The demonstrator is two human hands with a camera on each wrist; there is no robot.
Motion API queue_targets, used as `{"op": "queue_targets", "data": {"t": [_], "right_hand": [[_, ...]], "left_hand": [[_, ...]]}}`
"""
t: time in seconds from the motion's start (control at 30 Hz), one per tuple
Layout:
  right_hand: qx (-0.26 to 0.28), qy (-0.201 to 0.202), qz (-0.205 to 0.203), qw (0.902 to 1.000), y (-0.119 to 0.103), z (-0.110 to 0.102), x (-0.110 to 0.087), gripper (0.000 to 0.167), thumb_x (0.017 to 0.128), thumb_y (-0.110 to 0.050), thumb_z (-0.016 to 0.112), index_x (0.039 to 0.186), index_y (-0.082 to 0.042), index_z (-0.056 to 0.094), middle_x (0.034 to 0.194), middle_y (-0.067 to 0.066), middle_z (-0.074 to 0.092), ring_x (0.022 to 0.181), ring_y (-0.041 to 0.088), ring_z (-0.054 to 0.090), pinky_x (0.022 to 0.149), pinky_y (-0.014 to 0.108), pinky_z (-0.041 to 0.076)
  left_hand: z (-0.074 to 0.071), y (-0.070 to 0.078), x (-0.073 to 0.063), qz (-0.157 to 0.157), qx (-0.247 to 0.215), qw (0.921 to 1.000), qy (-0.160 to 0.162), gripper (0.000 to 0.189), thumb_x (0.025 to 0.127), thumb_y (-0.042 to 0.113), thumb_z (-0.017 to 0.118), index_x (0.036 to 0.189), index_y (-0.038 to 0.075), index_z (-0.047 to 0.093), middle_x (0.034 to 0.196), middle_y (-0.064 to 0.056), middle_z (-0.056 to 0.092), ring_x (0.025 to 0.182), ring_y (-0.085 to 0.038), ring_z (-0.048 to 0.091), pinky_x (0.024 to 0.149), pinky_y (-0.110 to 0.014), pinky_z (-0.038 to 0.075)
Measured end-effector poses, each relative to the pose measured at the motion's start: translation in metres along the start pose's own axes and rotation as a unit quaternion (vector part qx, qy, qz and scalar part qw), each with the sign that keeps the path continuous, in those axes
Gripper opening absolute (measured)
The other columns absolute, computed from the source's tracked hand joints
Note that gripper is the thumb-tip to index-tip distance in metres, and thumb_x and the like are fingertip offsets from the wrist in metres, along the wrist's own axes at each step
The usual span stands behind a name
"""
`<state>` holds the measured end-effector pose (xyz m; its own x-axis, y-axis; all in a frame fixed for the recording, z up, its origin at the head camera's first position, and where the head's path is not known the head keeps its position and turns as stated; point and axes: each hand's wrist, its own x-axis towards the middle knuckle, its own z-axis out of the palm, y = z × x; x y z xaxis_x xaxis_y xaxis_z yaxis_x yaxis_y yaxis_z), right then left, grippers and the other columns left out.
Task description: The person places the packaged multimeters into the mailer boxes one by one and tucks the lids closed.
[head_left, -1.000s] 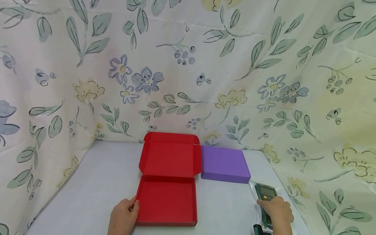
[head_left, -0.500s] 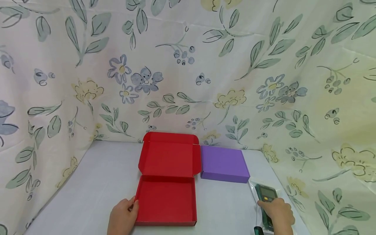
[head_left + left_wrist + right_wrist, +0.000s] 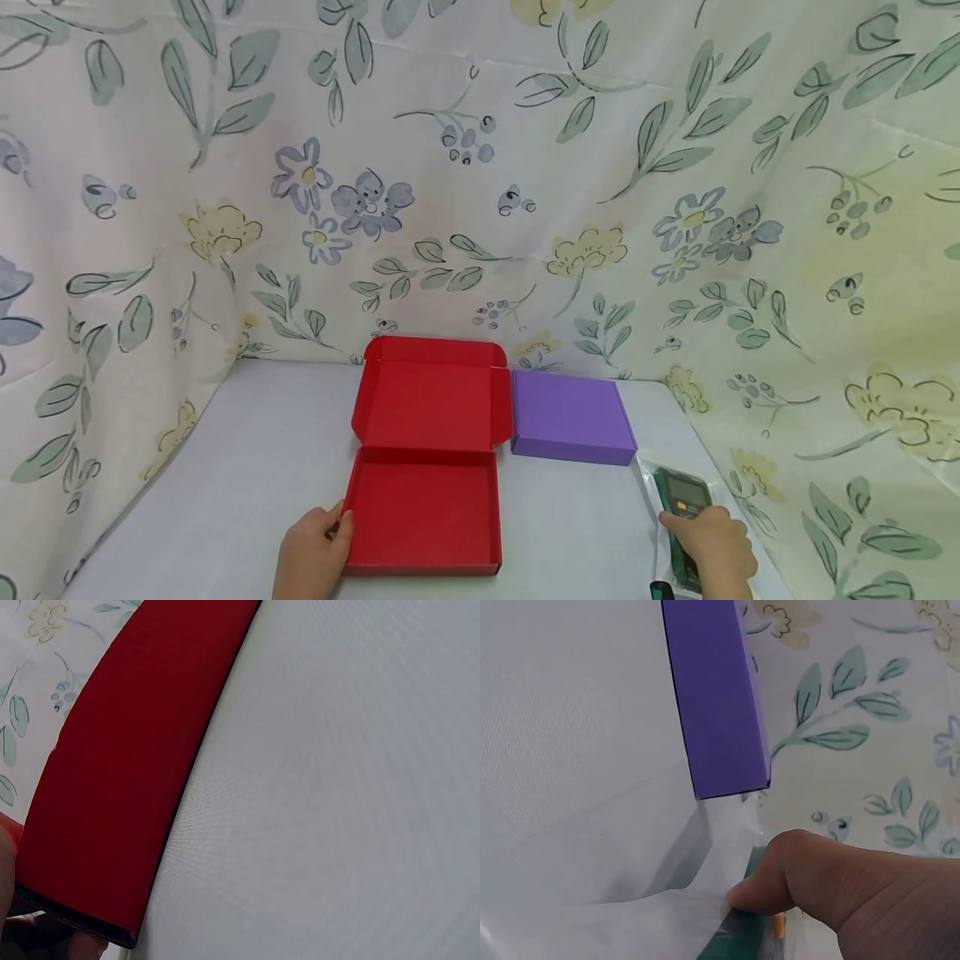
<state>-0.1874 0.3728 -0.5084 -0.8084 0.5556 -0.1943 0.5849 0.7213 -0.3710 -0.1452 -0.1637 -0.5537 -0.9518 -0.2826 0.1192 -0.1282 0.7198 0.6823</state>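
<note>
An open red cardboard box [image 3: 423, 517] lies on the white table, its lid [image 3: 431, 404] folded back away from me. My left hand [image 3: 311, 550] holds the box's left wall near the front corner, thumb toward the inside. In the left wrist view the red side wall [image 3: 127, 765] fills the upper left, with fingers [image 3: 86, 946] at its end. At the right, my right hand [image 3: 712, 542] grips a dark green multimeter [image 3: 687, 489] in a clear plastic bag [image 3: 592, 930]. The thumb [image 3: 795, 870] presses on its edge; the other fingers are hidden.
A closed purple box [image 3: 572, 417] stands right of the red lid, beyond the multimeter. A dark teal and black handle [image 3: 662, 590], perhaps a test probe, shows at the bottom edge. Floral cloth [image 3: 465, 183] hangs behind and along both sides of the table.
The head view shifts very slightly. Less of the dark handle shows at the bottom edge than a second ago. Both hands keep their holds on the box and the multimeter.
</note>
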Motion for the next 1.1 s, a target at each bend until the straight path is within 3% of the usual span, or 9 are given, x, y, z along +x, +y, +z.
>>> {"op": "queue_targets", "data": {"t": [0.6,0.87,1.1], "right_hand": [[-0.01,-0.005,0.014,0.9998,-0.005,-0.009,-0.008,0.097,0.07,-0.063,0.082,0.107,0.02,0.048,0.092,0.033,0.054,0.08,0.042,0.056,0.062,0.052,0.048],[-0.006,0.01,-0.009,0.9999,-0.012,-0.009,-0.016,0.097,0.068,-0.064,0.083,0.108,0.018,0.048,0.093,0.034,0.054,0.08,0.043,0.057,0.06,0.052,0.048],[-0.009,-0.009,-0.056,0.9983,-0.018,-0.013,-0.025,0.099,0.071,-0.063,0.081,0.111,0.019,0.046,0.093,0.033,0.052,0.078,0.04,0.055,0.058,0.049,0.048]], "left_hand": [[0.0,0.001,0.001,-0.03,-0.001,0.9994,-0.016,0.043,0.091,0.018,0.076,0.124,-0.008,0.069,0.069,0.0,0.056,0.059,-0.016,0.047,0.054,-0.024,0.044],[0.001,0.0,0.001,-0.026,-0.001,0.9996,-0.009,0.042,0.091,0.018,0.076,0.123,-0.009,0.069,0.068,0.0,0.056,0.059,-0.016,0.047,0.054,-0.024,0.044],[0.001,0.001,0.001,-0.026,-0.002,0.9996,-0.009,0.042,0.091,0.017,0.076,0.123,-0.009,0.069,0.068,0.0,0.056,0.058,-0.016,0.047,0.054,-0.024,0.044]]}}
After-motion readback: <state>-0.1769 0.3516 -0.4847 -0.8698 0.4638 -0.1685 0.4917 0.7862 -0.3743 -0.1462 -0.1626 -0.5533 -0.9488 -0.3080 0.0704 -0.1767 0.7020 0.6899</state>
